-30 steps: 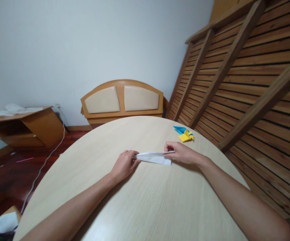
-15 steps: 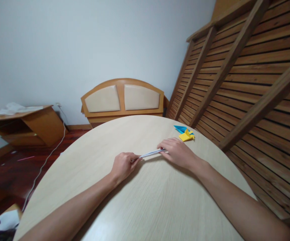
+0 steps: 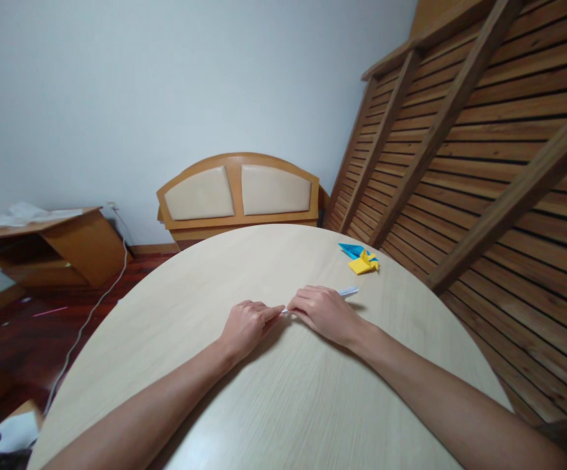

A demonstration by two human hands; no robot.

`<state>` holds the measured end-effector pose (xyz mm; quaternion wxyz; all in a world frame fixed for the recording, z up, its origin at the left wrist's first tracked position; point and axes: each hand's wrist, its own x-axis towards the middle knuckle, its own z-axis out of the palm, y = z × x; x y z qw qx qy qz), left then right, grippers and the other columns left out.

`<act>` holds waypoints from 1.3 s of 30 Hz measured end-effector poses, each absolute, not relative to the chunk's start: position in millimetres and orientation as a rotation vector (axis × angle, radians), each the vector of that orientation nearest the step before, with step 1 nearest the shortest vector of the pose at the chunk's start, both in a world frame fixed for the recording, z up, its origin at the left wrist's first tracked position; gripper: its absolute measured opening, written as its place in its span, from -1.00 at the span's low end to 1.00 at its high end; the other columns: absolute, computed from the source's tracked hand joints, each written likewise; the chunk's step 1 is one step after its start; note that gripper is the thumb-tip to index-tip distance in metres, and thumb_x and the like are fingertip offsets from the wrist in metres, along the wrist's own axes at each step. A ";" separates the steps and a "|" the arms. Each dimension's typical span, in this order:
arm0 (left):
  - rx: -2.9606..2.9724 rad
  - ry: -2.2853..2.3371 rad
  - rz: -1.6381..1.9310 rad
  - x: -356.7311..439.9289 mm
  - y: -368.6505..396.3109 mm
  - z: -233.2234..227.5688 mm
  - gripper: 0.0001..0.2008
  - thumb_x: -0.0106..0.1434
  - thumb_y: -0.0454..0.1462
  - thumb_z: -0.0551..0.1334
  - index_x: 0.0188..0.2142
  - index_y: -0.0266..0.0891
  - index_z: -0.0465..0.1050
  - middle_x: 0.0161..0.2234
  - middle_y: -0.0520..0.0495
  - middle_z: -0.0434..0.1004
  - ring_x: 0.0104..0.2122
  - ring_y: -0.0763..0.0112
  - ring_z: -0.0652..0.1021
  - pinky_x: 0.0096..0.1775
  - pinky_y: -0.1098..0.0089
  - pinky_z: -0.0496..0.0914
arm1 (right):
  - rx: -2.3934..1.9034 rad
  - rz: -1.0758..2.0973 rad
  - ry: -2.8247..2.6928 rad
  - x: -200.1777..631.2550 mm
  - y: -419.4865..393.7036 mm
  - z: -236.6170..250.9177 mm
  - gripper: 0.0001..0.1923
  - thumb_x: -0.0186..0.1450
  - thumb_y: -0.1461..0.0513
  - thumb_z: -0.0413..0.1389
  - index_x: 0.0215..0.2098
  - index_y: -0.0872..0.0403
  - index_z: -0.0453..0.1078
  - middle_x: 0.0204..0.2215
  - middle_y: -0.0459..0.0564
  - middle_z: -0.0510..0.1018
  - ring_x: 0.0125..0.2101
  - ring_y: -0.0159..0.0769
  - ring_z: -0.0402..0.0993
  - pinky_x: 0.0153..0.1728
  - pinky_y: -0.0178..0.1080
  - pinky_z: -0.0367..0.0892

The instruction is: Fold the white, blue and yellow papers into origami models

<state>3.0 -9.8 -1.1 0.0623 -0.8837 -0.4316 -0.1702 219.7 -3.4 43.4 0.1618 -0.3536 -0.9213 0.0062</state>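
Observation:
A narrow folded strip of white paper runs between my two hands just above the round table. My left hand pinches its left end, which the fingers mostly cover. Close beside it, my right hand has its fingers closed over the middle of the strip. The strip's right end sticks out past the right hand. Beyond that hand lie a yellow origami figure and a blue origami piece, the yellow one partly in front of the blue.
A wooden headboard with two cream pads stands behind the table. Slatted wooden panels lean at the right. At the left are a low desk with white sheets on top and a cable along the dark red floor.
My right hand has slid left along the paper strip, close to my left hand. The strip's right end now shows beyond it. The origami pieces have stayed in place.

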 end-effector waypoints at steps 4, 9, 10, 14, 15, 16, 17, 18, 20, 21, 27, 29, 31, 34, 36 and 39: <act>-2.679 -1.316 -0.582 0.7 -7.3 -4.1 -0.67 0.47 -0.18 0.03 -0.07 -0.08 0.59 -0.41 -0.05 0.65 -0.44 0.35 0.59 -0.33 0.37 0.39 | -1.038 0.046 -2.625 226.3 -1.5 49.1 -0.85 0.39 0.25 0.11 -0.26 0.08 0.52 -0.29 0.00 0.61 -0.26 -0.26 0.48 -0.25 -0.26 0.22; -2.674 -1.389 -0.632 -0.3 -4.9 -6.9 -0.66 0.46 -0.16 0.04 -0.12 -0.13 0.60 -0.38 -0.07 0.66 -0.43 0.33 0.60 -0.33 0.35 0.42 | -1.051 0.060 -2.615 237.0 4.7 51.7 -0.85 0.39 0.26 0.09 -0.25 0.07 0.52 -0.30 0.00 0.61 -0.26 -0.26 0.48 -0.25 -0.25 0.21; -2.679 -1.397 -0.645 0.0 -5.3 -6.3 -0.65 0.46 -0.16 0.03 -0.12 -0.14 0.60 -0.38 -0.07 0.66 -0.43 0.34 0.60 -0.33 0.35 0.42 | -1.050 0.064 -2.610 239.3 6.0 52.0 -0.84 0.40 0.25 0.08 -0.25 0.07 0.52 -0.30 -0.01 0.61 -0.26 -0.26 0.48 -0.25 -0.26 0.21; -2.719 -1.363 -0.684 1.1 -9.1 -1.0 -0.65 0.46 -0.18 0.02 -0.14 -0.18 0.60 -0.40 -0.08 0.64 -0.44 0.38 0.59 -0.32 0.37 0.43 | -1.042 0.074 -2.610 244.6 7.6 53.5 -0.84 0.40 0.23 0.09 -0.24 0.05 0.52 -0.29 -0.03 0.61 -0.27 -0.27 0.48 -0.28 -0.26 0.20; -2.726 -1.337 -0.686 1.3 -9.9 0.1 -0.66 0.45 -0.19 0.03 -0.14 -0.18 0.59 -0.40 -0.08 0.64 -0.44 0.38 0.59 -0.32 0.37 0.43 | -1.042 0.070 -2.617 244.2 7.0 53.4 -0.85 0.39 0.24 0.10 -0.24 0.05 0.52 -0.29 -0.03 0.61 -0.28 -0.28 0.48 -0.29 -0.27 0.19; -2.727 -1.308 -0.691 1.6 -10.4 0.8 -0.68 0.43 -0.21 0.04 -0.14 -0.18 0.59 -0.39 -0.08 0.65 -0.44 0.38 0.59 -0.33 0.37 0.43 | -1.042 0.062 -2.625 242.9 5.9 52.8 -0.86 0.38 0.25 0.11 -0.25 0.05 0.53 -0.30 -0.03 0.62 -0.29 -0.28 0.48 -0.29 -0.27 0.19; -2.720 -1.277 -0.702 1.9 -10.5 0.9 -0.70 0.42 -0.23 0.06 -0.14 -0.18 0.58 -0.39 -0.07 0.65 -0.44 0.37 0.59 -0.33 0.37 0.43 | -1.037 0.049 -2.631 240.9 4.6 51.6 -0.87 0.37 0.26 0.11 -0.25 0.06 0.53 -0.31 -0.03 0.62 -0.29 -0.28 0.48 -0.30 -0.27 0.19; -2.711 -1.242 -0.719 2.4 -10.3 0.6 -0.72 0.40 -0.24 0.07 -0.15 -0.18 0.58 -0.38 -0.06 0.65 -0.44 0.37 0.59 -0.33 0.36 0.43 | -1.027 0.033 -2.637 238.0 3.0 49.9 -0.87 0.37 0.26 0.12 -0.26 0.06 0.53 -0.32 -0.03 0.62 -0.30 -0.28 0.48 -0.30 -0.26 0.19; -2.688 -1.165 -0.761 3.7 -9.3 -1.3 -0.74 0.39 -0.26 0.09 -0.18 -0.18 0.57 -0.40 -0.05 0.65 -0.45 0.37 0.58 -0.35 0.37 0.42 | -0.990 0.000 -2.649 230.9 -0.2 45.2 -0.88 0.37 0.24 0.14 -0.26 0.05 0.54 -0.34 -0.03 0.61 -0.31 -0.28 0.48 -0.29 -0.26 0.20; -2.679 -1.127 -0.779 4.4 -8.7 -2.4 -0.74 0.39 -0.27 0.09 -0.20 -0.19 0.57 -0.41 -0.04 0.64 -0.46 0.37 0.58 -0.36 0.38 0.41 | -0.970 -0.015 -2.654 227.1 -1.7 42.7 -0.87 0.37 0.23 0.14 -0.26 0.05 0.54 -0.35 -0.03 0.61 -0.31 -0.27 0.48 -0.29 -0.26 0.21; -2.635 -1.072 -0.739 2.6 -8.5 -5.3 -0.71 0.43 -0.24 0.06 -0.30 -0.21 0.54 -0.48 -0.03 0.60 -0.50 0.39 0.55 -0.38 0.39 0.37 | -0.981 -0.014 -2.605 220.0 -2.4 37.4 -0.85 0.38 0.20 0.15 -0.29 0.05 0.55 -0.34 -0.03 0.64 -0.30 -0.27 0.51 -0.29 -0.26 0.23; -2.621 -1.104 -0.717 0.4 -8.2 -5.2 -0.71 0.43 -0.26 0.06 -0.31 -0.21 0.54 -0.48 -0.02 0.59 -0.50 0.39 0.55 -0.37 0.39 0.37 | -1.014 -0.007 -2.586 225.9 1.2 40.4 -0.86 0.36 0.21 0.16 -0.30 0.05 0.56 -0.35 -0.03 0.64 -0.31 -0.27 0.51 -0.30 -0.26 0.23; -2.620 -1.139 -0.696 -1.4 -7.0 -5.0 -0.73 0.42 -0.28 0.06 -0.31 -0.22 0.52 -0.46 -0.02 0.60 -0.48 0.39 0.55 -0.36 0.39 0.37 | -1.035 -0.020 -2.570 234.2 5.8 44.0 -0.86 0.36 0.22 0.16 -0.30 0.05 0.56 -0.34 -0.03 0.65 -0.30 -0.26 0.52 -0.30 -0.26 0.23; -2.627 -1.215 -0.670 -2.5 -4.9 -4.1 -0.77 0.38 -0.32 0.09 -0.30 -0.23 0.52 -0.44 -0.02 0.60 -0.47 0.39 0.55 -0.37 0.40 0.37 | -1.037 -0.043 -2.541 247.4 13.0 48.7 -0.83 0.38 0.20 0.14 -0.30 0.03 0.57 -0.34 -0.04 0.65 -0.30 -0.25 0.53 -0.29 -0.25 0.24; -2.633 -1.266 -0.668 -2.5 -4.4 -2.9 -0.79 0.36 -0.33 0.10 -0.29 -0.24 0.52 -0.43 -0.03 0.61 -0.47 0.39 0.55 -0.37 0.41 0.37 | -1.043 -0.062 -2.510 255.8 17.4 50.9 -0.82 0.39 0.20 0.12 -0.29 0.03 0.58 -0.34 -0.04 0.65 -0.30 -0.25 0.53 -0.29 -0.24 0.24; -2.644 -1.328 -0.699 -2.2 -5.2 -0.8 -0.79 0.36 -0.33 0.10 -0.27 -0.24 0.53 -0.41 -0.05 0.61 -0.44 0.39 0.56 -0.37 0.42 0.37 | -1.050 -0.086 -2.480 268.2 23.7 53.2 -0.81 0.39 0.21 0.11 -0.29 0.02 0.58 -0.35 -0.03 0.65 -0.30 -0.22 0.52 -0.28 -0.23 0.26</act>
